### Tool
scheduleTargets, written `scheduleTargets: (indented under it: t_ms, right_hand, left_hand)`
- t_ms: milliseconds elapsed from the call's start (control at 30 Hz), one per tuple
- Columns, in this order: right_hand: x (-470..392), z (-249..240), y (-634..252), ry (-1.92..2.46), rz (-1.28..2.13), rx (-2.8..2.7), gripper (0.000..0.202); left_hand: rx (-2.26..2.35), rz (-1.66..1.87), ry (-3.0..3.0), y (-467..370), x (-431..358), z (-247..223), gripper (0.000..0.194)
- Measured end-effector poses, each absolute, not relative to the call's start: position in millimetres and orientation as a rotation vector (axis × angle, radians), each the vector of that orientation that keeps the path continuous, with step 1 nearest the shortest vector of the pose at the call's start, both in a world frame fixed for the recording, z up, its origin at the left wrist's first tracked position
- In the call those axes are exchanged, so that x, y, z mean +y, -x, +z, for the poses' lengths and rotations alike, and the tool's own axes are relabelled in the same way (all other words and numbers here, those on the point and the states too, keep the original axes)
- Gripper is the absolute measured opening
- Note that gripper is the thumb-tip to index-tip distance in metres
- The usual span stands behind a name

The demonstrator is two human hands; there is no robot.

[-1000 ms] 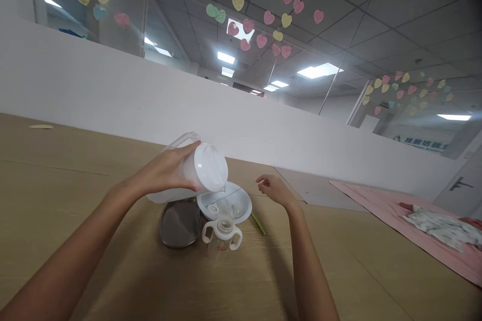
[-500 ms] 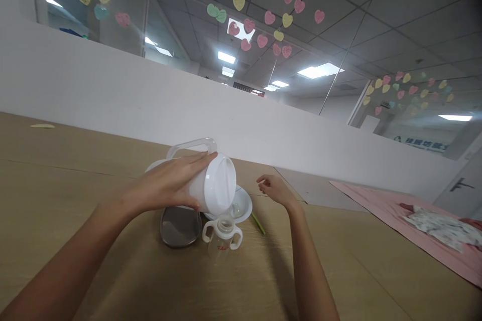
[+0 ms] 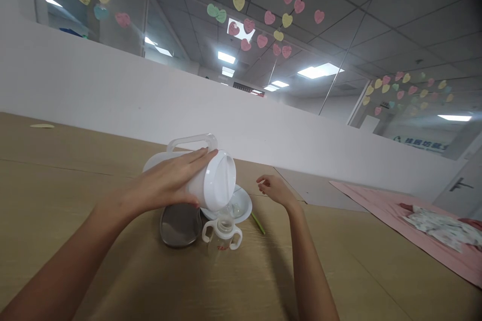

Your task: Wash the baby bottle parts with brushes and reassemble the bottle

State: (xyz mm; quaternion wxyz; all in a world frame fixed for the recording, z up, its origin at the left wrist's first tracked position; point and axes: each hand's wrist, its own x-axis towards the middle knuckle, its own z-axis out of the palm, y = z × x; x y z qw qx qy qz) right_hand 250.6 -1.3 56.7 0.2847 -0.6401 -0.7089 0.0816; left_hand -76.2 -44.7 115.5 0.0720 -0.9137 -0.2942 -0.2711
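My left hand [image 3: 178, 175] is wrapped round a white pitcher [image 3: 220, 180] with a clear handle, tilted so its lid end points right and down. Just below that end stands a clear baby bottle [image 3: 220, 246] with two white side handles, upright and uncapped. Whether liquid passes between them is hard to make out. My right hand [image 3: 276, 189] hovers to the right of the white bowl [image 3: 246, 205], fingers loosely bent and apart, holding nothing. Inside the bowl lies a small clear piece [image 3: 236, 209]. The pitcher's body is partly hidden behind my left hand.
A dark grey round-cornered object [image 3: 181, 226] sits left of the bottle. A thin green stick [image 3: 258, 222] lies beside the bowl. Pink cloth [image 3: 376, 205] with a patterned garment [image 3: 433, 225] covers the table's right side. A white wall [image 3: 131, 95] runs behind.
The pitcher's base and handle have risen slightly, so it tilts a little more toward the bottle. My right hand has hardly moved.
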Motion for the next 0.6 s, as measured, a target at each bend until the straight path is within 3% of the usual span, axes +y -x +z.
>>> scheduleTargets:
  t_ms: [367, 600]
  right_hand:
    - [-1.9, 56.5, -250.6, 1.708, 0.226, -1.879, 0.024]
    - [-1.3, 56.1, -250.7, 1.713, 0.24, -1.874, 0.023]
  left_hand:
    - [-0.859, -0.868, 2.691, 82.0, -46.3, 116.3, 0.085]
    - [-1.072, -1.126, 2.587, 91.2, -31.4, 124.2, 0.077]
